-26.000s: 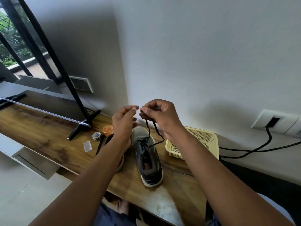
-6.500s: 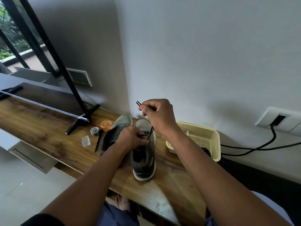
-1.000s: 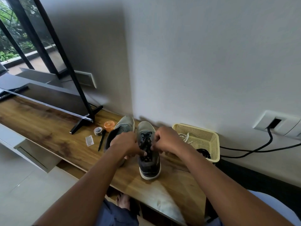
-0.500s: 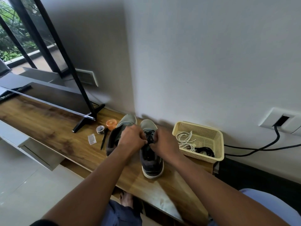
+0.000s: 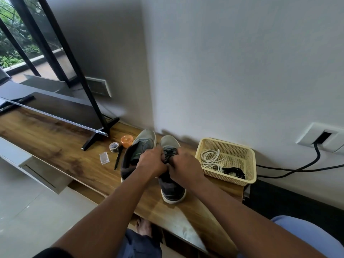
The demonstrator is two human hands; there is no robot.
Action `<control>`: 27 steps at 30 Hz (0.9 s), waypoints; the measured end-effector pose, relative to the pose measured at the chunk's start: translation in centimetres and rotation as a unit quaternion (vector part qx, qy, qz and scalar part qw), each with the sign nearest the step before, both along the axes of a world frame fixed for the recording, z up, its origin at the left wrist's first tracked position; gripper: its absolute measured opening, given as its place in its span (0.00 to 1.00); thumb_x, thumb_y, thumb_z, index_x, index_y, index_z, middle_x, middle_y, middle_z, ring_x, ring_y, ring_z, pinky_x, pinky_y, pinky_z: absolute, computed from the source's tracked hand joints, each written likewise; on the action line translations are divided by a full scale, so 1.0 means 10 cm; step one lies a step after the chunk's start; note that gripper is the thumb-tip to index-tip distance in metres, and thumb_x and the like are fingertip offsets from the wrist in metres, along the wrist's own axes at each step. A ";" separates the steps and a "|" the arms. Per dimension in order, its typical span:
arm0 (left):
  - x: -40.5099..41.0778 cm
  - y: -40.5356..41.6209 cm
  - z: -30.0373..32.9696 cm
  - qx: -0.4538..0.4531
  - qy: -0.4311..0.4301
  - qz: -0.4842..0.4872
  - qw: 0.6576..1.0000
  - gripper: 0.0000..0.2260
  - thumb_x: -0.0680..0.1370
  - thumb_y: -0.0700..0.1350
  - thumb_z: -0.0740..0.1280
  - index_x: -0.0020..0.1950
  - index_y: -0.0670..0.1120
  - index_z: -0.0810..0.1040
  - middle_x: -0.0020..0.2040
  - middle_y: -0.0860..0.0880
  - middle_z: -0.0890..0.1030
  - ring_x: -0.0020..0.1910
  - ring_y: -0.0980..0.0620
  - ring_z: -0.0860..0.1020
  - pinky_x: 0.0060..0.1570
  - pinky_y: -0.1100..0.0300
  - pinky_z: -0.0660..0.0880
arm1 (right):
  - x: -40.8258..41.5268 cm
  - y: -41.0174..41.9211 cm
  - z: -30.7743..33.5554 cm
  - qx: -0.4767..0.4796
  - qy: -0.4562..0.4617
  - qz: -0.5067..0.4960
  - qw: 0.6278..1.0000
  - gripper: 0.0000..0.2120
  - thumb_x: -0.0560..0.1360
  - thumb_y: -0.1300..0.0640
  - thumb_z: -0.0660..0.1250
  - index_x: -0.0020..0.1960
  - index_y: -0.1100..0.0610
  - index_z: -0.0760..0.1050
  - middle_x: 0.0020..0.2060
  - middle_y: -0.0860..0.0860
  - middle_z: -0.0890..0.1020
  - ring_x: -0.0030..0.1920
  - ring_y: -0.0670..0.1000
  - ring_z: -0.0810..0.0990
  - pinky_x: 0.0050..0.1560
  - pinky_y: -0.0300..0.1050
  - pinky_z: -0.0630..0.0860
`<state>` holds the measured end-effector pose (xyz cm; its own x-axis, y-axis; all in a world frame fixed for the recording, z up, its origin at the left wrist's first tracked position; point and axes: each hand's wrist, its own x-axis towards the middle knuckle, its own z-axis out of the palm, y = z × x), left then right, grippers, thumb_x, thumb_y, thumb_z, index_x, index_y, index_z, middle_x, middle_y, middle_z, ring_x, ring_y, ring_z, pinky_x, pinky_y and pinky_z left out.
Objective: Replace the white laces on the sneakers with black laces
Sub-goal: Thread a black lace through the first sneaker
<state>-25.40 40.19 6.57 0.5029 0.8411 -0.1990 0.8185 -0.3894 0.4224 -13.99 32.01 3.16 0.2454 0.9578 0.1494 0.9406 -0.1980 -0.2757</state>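
Two grey sneakers stand side by side on the wooden desk (image 5: 55,146), toes toward the wall. The right sneaker (image 5: 171,189) carries a black lace (image 5: 168,154) threaded through its eyelets. My left hand (image 5: 151,162) and my right hand (image 5: 183,165) are both closed over the middle of that shoe, fingers pinching the black lace. The left sneaker (image 5: 138,151) has no lace showing. A cream plastic basket (image 5: 247,164) to the right holds coiled white laces (image 5: 211,158) and another black lace (image 5: 233,171).
Left of the shoes lie an orange-lidded jar (image 5: 126,140), a tape roll (image 5: 114,146), a small clear box (image 5: 104,158) and a black pen (image 5: 117,159). A TV stand foot (image 5: 100,134) sits further left. Black cables (image 5: 297,168) run from a wall socket.
Over the last second both hands have moved together up the right sneaker and closed on the black lace near the upper eyelets. Earlier, the right hand was pulling the lace ends up high.
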 end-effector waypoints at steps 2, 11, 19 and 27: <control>0.00 0.00 0.00 -0.004 0.009 -0.004 1.000 0.12 0.72 0.43 0.73 0.53 0.47 0.75 0.50 0.45 0.82 0.52 0.42 0.82 0.56 0.47 0.81 | -0.02 0.00 0.02 -0.010 -0.007 0.004 1.000 0.09 0.76 0.54 0.65 0.49 0.56 0.82 0.52 0.55 0.75 0.46 0.60 0.80 0.40 0.50 0.76; 0.03 0.04 0.00 -0.027 0.015 -0.004 1.000 0.14 0.71 0.38 0.71 0.56 0.46 0.77 0.51 0.44 0.83 0.54 0.43 0.81 0.56 0.48 0.82 | -0.16 0.02 -0.01 -0.027 -0.112 -0.015 0.993 0.15 0.76 0.57 0.68 0.62 0.48 0.78 0.57 0.54 0.73 0.52 0.57 0.79 0.37 0.48 0.67; 0.02 0.08 -0.05 -0.005 0.028 -0.009 1.000 0.17 0.68 0.37 0.75 0.55 0.47 0.77 0.50 0.46 0.84 0.52 0.44 0.82 0.55 0.48 0.82 | -0.10 0.06 -0.06 0.020 -0.110 0.024 0.993 0.14 0.74 0.60 0.67 0.58 0.49 0.81 0.54 0.55 0.76 0.52 0.60 0.77 0.37 0.50 0.69; 0.04 0.11 -0.09 0.042 0.059 -0.015 0.997 0.16 0.70 0.41 0.75 0.55 0.50 0.76 0.51 0.46 0.83 0.53 0.42 0.82 0.51 0.50 0.80 | -0.06 0.06 -0.07 0.064 -0.049 0.043 0.996 0.09 0.75 0.60 0.66 0.52 0.55 0.82 0.52 0.54 0.77 0.48 0.59 0.77 0.41 0.54 0.76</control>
